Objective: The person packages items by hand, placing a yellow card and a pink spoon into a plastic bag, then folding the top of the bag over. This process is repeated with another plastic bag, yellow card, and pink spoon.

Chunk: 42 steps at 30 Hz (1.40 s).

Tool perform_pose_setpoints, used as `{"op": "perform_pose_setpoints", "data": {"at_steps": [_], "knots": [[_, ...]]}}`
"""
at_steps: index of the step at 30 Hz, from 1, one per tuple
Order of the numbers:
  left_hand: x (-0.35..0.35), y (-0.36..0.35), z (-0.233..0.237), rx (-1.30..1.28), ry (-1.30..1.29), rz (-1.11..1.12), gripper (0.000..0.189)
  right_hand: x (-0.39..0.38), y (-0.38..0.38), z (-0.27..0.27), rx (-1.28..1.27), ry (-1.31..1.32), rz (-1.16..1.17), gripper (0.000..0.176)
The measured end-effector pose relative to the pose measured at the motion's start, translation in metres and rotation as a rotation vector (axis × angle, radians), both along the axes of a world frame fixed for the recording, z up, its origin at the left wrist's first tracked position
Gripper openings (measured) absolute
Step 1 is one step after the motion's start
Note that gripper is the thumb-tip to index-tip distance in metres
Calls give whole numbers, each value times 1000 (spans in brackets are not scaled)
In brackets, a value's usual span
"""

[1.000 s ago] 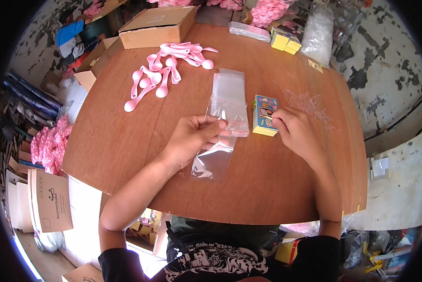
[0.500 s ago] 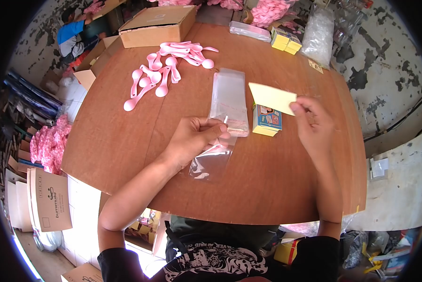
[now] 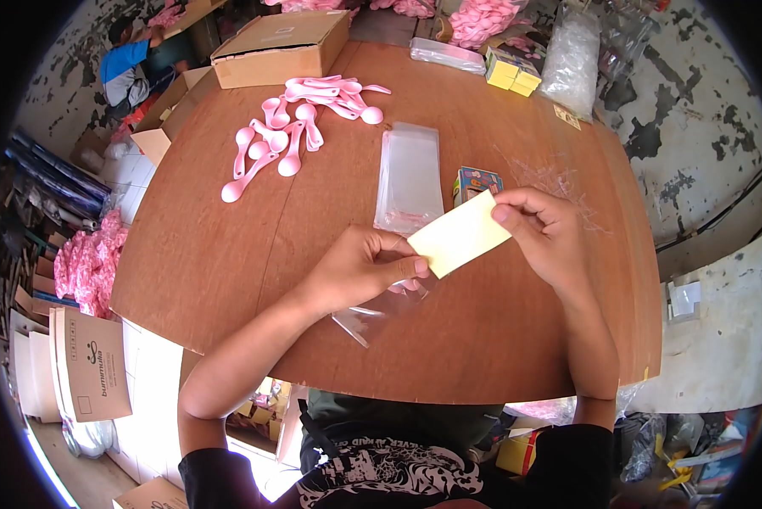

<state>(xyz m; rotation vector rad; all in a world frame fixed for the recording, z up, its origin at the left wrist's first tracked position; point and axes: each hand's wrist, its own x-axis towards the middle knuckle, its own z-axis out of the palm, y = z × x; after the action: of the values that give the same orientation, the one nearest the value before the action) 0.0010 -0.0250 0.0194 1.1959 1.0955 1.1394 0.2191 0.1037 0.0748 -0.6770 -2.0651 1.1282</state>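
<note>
Between both hands is a pale yellow card [image 3: 466, 234], tilted over the table. My right hand [image 3: 544, 231] pinches its upper right corner. My left hand [image 3: 365, 270] is closed on a clear plastic bag [image 3: 365, 319] that hangs below the fingers, and its thumb and fingertips are right at the card's lower left edge. A stack of clear plastic bags [image 3: 410, 174] lies flat just beyond my left hand. Partly hidden behind the card stands a small stack of printed cards [image 3: 477, 181], blue on top.
Pink measuring spoons [image 3: 289, 136] lie in a loose pile at the far left of the table. A cardboard box [image 3: 283, 51] stands at the back, with yellow card stacks [image 3: 513, 71] and a roll of clear plastic [image 3: 572, 68] at the back right. A person [image 3: 135, 68] sits beyond the table.
My right hand has brought the yellow card left and down to my left hand. The left hand has shifted slightly down and right, with the clear bag still in it.
</note>
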Motion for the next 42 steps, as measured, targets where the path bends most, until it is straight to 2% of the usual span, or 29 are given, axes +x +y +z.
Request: {"op": "perform_pose_setpoints", "data": {"at_steps": [2,4,7,10,12,13,15,16,19,22,28,32,35,40,42], "knots": [[-1,-2,1,-51,37,-50,23,-3,-5,-2,105,-55,39,13],[1,-3,0,-103,74,-100,25,-5,-6,-6,78,-34,90,12],[6,-4,-1,-95,-3,-103,29,-9,-14,-5,-1,-4,67,12],[7,-4,3,-83,15,-6,28,-9,-17,-5,-69,-10,20,12],[6,-2,2,1,19,52,28,-9,-16,-11,-81,17,161,14],[5,-3,2,1,19,53,28,-9,-15,-12,-81,17,162,14],[4,-3,3,6,15,22,28,-9,-14,-12,-10,-101,344,15],[3,-3,2,6,15,22,28,-10,-16,-12,-10,-101,344,15],[3,-3,-1,8,83,21,27,-12,-24,-9,-135,-126,436,20],[4,-4,0,19,87,40,25,-12,-24,-10,-245,-110,413,17],[9,-5,3,109,53,116,23,-9,-24,-14,-302,-132,414,17],[7,-7,10,108,124,83,23,-9,-27,-12,-307,-79,387,17],[7,-5,3,134,133,85,24,-7,-26,-11,-274,-154,389,19],[14,-4,3,224,190,129,25,-8,-28,-14,-227,-262,555,23],[15,-4,3,215,46,85,26,-11,-32,-8,-236,-313,564,23]]}}
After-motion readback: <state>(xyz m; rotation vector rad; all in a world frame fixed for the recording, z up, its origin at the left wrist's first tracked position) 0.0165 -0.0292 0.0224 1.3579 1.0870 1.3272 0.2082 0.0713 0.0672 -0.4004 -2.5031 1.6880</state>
